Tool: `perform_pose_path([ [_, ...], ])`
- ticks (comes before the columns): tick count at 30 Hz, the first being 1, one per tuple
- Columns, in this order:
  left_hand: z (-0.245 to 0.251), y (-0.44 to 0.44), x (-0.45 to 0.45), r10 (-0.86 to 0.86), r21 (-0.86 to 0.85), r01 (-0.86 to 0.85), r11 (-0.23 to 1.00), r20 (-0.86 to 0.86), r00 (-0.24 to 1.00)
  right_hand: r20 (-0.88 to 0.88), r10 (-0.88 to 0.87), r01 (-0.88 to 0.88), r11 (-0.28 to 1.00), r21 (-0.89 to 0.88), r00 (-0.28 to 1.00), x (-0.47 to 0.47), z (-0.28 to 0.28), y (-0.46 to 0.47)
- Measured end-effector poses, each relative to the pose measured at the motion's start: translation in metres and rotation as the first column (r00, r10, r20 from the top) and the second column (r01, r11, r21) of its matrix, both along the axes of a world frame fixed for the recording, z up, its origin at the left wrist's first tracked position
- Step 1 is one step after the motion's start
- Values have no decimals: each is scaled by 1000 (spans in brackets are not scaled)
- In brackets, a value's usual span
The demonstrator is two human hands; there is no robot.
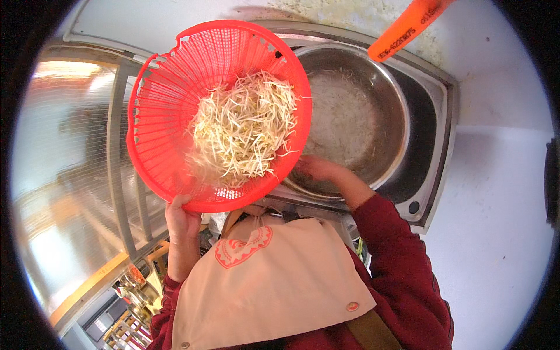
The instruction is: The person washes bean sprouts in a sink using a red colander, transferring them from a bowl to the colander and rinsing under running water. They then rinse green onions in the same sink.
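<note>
A red plastic colander [162, 131] holds a heap of bean sprouts [247, 127] and is tilted towards the right. My left hand [183, 218] grips its lower left rim. Beside it, in the sink [433, 192], stands a round stainless steel basin [400, 127] of cloudy water [345, 118], with thin bits in it. The colander overlaps the basin's left side. My right hand [316, 168] reaches over the near edge of the basin, next to the colander's rim. Its fingers are blurred and partly hidden by the rim, so I cannot tell whether they touch it.
An orange tube [409, 28] bearing writing hangs over the basin's far edge. White wall panels [503, 175] rise on the right, and the far panel is stained. To the left is a framed translucent panel [70, 153]. Metal containers [142, 297] stand at the lower left.
</note>
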State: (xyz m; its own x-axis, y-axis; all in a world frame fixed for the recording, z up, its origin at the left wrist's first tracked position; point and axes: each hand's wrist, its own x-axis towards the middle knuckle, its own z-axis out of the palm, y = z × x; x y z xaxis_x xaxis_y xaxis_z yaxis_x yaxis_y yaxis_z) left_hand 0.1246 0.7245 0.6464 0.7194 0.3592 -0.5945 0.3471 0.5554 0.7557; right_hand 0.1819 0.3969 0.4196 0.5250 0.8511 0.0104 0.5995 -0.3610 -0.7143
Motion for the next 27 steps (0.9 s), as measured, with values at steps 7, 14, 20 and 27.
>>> perform_pose_path([
  [7, -3, 1, 0, -18, -42, 19, 999, 20, 1000, -696, -696, 946, 315, -80, 173, 21, 171, -15],
  [14, 3, -2, 4, -39, -64, 41, 997, 27, 999, 49, -507, 390, 718, 577, 861, 35, 257, 50],
  [20, 0, 0, 0, -41, -65, 44, 997, 54, 998, -93, -673, 624, 614, 483, 734, 61, 193, -9],
  [27, -2, 0, 1, -19, -41, 19, 999, 11, 1000, -904, -193, 884, -365, -294, -380, 89, 49, -108],
])
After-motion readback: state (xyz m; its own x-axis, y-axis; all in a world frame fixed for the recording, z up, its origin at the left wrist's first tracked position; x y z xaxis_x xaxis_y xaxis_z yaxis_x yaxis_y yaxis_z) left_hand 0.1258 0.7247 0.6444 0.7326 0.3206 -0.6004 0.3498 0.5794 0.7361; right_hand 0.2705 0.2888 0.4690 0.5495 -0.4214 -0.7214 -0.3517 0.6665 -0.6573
